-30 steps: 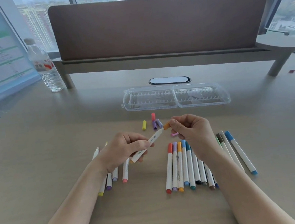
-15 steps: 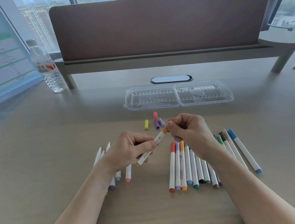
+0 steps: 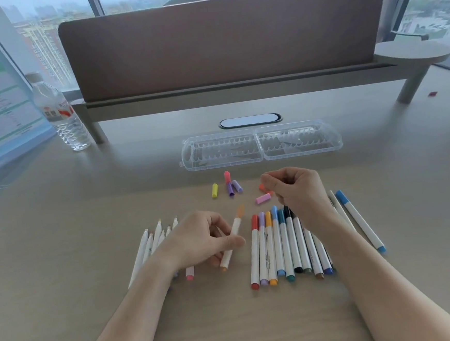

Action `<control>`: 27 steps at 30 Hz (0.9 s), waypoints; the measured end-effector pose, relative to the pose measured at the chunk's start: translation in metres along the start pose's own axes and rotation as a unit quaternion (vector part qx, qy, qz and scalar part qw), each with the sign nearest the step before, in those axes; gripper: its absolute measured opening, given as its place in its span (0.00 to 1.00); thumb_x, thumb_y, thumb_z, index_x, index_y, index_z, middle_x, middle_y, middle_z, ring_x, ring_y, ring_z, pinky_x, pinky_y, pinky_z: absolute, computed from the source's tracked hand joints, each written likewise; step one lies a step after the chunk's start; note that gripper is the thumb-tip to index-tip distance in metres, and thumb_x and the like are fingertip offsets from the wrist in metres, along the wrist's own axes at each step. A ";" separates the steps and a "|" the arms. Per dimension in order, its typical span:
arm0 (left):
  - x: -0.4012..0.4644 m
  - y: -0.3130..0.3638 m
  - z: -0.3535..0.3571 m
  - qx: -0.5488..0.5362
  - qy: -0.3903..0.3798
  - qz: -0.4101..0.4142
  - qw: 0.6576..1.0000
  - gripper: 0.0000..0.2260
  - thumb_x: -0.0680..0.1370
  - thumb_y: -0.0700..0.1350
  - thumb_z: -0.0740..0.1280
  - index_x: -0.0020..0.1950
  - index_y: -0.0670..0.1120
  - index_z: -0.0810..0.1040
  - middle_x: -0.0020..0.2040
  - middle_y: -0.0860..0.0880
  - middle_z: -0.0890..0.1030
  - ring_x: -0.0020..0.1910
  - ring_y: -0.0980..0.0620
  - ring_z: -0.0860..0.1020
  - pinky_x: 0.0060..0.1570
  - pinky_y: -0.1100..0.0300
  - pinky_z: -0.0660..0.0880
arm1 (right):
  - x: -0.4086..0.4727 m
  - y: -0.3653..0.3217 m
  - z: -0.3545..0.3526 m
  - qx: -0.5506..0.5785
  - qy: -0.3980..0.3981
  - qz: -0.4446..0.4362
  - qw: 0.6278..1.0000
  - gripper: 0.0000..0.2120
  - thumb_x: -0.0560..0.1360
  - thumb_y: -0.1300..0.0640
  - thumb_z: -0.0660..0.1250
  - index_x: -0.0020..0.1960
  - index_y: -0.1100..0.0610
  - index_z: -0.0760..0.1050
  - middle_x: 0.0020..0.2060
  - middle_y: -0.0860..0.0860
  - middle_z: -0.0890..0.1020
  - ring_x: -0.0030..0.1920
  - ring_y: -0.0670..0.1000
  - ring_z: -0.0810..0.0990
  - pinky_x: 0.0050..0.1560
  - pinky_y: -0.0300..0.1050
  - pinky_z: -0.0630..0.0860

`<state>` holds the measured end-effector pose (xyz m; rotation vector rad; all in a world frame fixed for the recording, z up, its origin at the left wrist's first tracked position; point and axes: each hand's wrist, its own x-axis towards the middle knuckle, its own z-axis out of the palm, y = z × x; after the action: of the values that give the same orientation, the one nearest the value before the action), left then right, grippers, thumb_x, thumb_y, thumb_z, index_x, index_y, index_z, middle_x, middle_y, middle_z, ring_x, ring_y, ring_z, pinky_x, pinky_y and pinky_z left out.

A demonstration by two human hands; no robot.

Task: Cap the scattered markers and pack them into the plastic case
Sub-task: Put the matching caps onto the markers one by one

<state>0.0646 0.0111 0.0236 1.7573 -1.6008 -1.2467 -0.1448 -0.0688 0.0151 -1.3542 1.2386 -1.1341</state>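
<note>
Head view: the left hand point(image 3: 197, 239) pinches an orange marker point(image 3: 232, 239) at mid-barrel between thumb and fingers. Half a second ago the right hand point(image 3: 298, 191) was pressing the orange cap onto its tip; now the hands have parted and the cap sits on the marker, blurred by motion. I judge this marker done and ready to join the capped row point(image 3: 286, 246) just right of the left fingers.

The marker's long axis runs near-to-far, tilted slightly right, capped end pointing away from the person toward the case point(image 3: 259, 146), tail end toward the wrist.

The right hand has drawn back and is loosely curled above the loose caps; whether it grips anything I cannot tell. A pink cap point(image 3: 262, 199) lies just left of its fingers, with yellow, red and purple caps point(image 3: 229, 187) farther left. Uncapped markers point(image 3: 154, 240) lie partly under the left hand. The open case lies empty, well beyond both hands.
</note>
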 end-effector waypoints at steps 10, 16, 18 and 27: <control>-0.001 -0.010 -0.018 -0.022 0.121 0.027 0.992 0.09 0.78 0.48 0.72 0.46 0.41 0.81 0.34 0.44 0.84 0.32 0.47 0.84 0.33 0.58 0.80 | 0.002 0.009 -0.001 -0.025 0.009 0.015 1.000 0.04 0.73 0.56 0.75 0.43 0.56 0.85 0.28 0.45 0.81 0.26 0.40 0.73 0.34 0.38 0.71; -0.014 -0.026 -0.043 0.054 0.213 -0.021 0.975 0.13 0.76 0.55 0.73 0.41 0.46 0.82 0.30 0.50 0.82 0.28 0.56 0.79 0.34 0.60 0.76 | 0.000 0.013 0.001 -0.105 -0.007 -0.019 0.994 0.02 0.73 0.55 0.75 0.42 0.53 0.84 0.33 0.45 0.85 0.30 0.37 0.77 0.34 0.29 0.72; -0.018 -0.029 -0.046 0.146 0.181 -0.069 0.970 0.15 0.74 0.60 0.73 0.40 0.48 0.82 0.31 0.53 0.82 0.29 0.58 0.78 0.36 0.60 0.75 | 0.000 0.013 0.001 -0.121 -0.013 -0.025 0.992 0.02 0.74 0.55 0.75 0.43 0.53 0.84 0.34 0.45 0.85 0.33 0.38 0.79 0.36 0.30 0.73; -0.009 -0.019 -0.033 0.345 0.153 -0.103 0.920 0.20 0.70 0.61 0.70 0.32 0.44 0.76 0.30 0.49 0.78 0.31 0.46 0.76 0.34 0.56 0.75 | -0.002 0.012 -0.003 -0.138 0.002 -0.039 0.990 0.03 0.73 0.54 0.75 0.41 0.51 0.85 0.33 0.45 0.84 0.31 0.37 0.78 0.32 0.29 0.72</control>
<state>0.1033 0.0162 0.0273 2.4475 -1.8184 -0.4378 -0.1494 -0.0679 0.0032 -1.6188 1.3932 -1.0461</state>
